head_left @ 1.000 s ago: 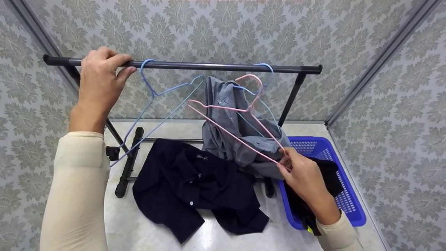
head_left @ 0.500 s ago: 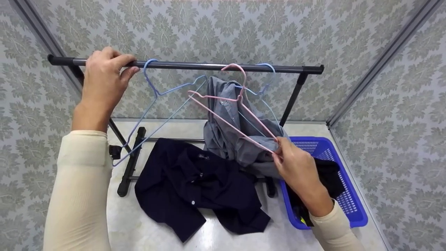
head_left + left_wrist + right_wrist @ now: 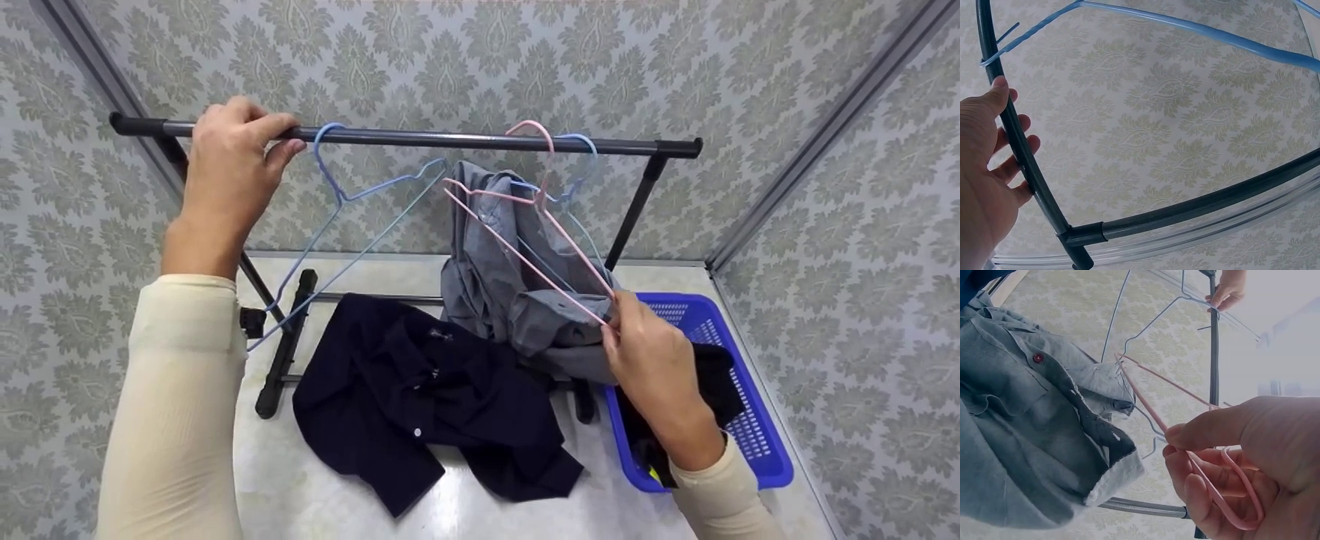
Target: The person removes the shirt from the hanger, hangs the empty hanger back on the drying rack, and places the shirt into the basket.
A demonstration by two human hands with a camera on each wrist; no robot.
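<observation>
My left hand (image 3: 232, 161) holds the left part of the black rail (image 3: 435, 138) of a clothes rack; the left wrist view shows its thumb in front and fingers behind. My right hand (image 3: 652, 360) pinches a lower corner of a pink hanger (image 3: 525, 256), and the right wrist view shows that corner inside the curled fingers. The pink hook (image 3: 551, 146) is at rail height; whether it rests on the rail I cannot tell. Behind it, a grey button shirt (image 3: 480, 285) hangs bunched on a blue hanger (image 3: 595, 154). A bare blue hanger (image 3: 380, 187) hangs beside my left hand.
A navy shirt (image 3: 480, 412) lies spread on the pale floor below the rail. At right stands a blue plastic basket (image 3: 784, 457) with black clothing (image 3: 720, 382) in it. Patterned walls (image 3: 840, 300) close in the back and sides. The rack's foot (image 3: 281, 367) stands at left.
The pink hanger has risen, its hook going from below the rail up to rail height, shifting left and then back right. My left hand keeps its hold on the rail.
</observation>
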